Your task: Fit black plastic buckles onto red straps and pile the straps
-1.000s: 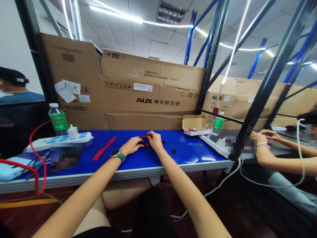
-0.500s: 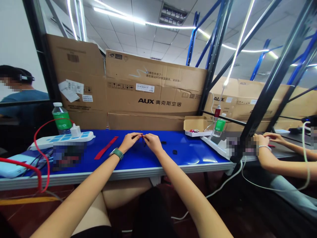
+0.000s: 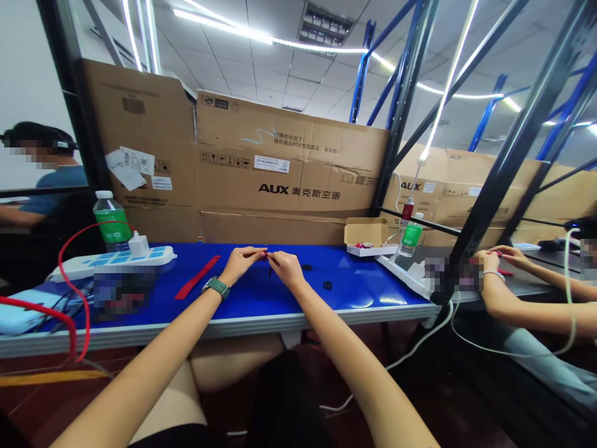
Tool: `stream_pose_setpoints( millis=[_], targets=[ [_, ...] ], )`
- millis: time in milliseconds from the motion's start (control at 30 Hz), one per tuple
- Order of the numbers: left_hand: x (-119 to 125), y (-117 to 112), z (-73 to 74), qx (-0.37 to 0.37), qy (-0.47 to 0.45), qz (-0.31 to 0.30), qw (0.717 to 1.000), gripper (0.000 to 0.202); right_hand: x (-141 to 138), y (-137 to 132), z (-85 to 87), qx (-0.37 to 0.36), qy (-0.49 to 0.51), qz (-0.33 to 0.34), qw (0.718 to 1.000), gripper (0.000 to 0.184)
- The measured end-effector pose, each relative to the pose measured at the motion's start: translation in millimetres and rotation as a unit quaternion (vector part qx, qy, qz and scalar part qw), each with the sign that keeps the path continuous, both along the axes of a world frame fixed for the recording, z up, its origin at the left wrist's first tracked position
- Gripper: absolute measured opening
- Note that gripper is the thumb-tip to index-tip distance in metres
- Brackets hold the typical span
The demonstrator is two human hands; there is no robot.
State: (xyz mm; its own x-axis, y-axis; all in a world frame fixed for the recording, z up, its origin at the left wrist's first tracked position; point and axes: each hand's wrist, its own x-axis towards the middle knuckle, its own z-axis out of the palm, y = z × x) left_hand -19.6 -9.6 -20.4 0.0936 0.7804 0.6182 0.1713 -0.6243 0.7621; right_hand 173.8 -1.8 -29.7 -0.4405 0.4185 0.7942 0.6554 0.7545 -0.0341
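Observation:
My left hand [image 3: 240, 264], with a green-strapped watch [image 3: 216, 287] on its wrist, and my right hand [image 3: 286, 269] meet above the blue table top [image 3: 261, 292]. Between their fingertips both hands pinch a tiny red-and-black piece [image 3: 267, 256], too small to identify, and a thin dark strand [image 3: 269, 269] hangs below it. A flat red strip [image 3: 196, 277] lies left of my left hand. Small black pieces [image 3: 306, 267] [image 3: 327, 285] sit to the right of my right hand.
A white power strip [image 3: 112, 264] with a red cable [image 3: 63, 283] and a green-labelled water bottle [image 3: 111, 221] stands at the left. An open small carton [image 3: 366, 233] sits at the back right. A co-worker's hands [image 3: 501, 258] work beyond a black rack upright [image 3: 466, 239].
My hands have come together and risen from the table, now pinching the tiny piece between them. The head view has shifted slightly.

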Motion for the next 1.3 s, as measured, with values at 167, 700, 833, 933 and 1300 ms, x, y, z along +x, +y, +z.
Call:
stream_pose_setpoints(
  millis=[167,700,833,933,1300],
  targets=[
    [1,1,-0.3,-0.021,-0.016,-0.012,1.0,0.058,0,-2,0.8,-0.009,-0.008,0.004,1.0,0.021],
    [-1,12,-19.1,0.026,0.194,0.054,0.979,0.041,-6,-11,6.8,-0.112,-0.087,-0.098,0.985,0.02],
    [0,12,-17.8,0.005,0.191,0.02,0.981,0.047,-7,-13,7.7,-0.112,-0.101,-0.097,0.984,0.021],
    [1,9,-13.4,-0.015,0.128,-0.022,0.991,0.051,-4,-10,7.5,-0.11,-0.052,-0.087,0.989,0.018],
    [-2,7,-8.1,-0.026,0.048,-0.018,0.998,0.042,1,-2,4.5,-0.167,0.119,0.061,0.977,0.01]
  ],
)
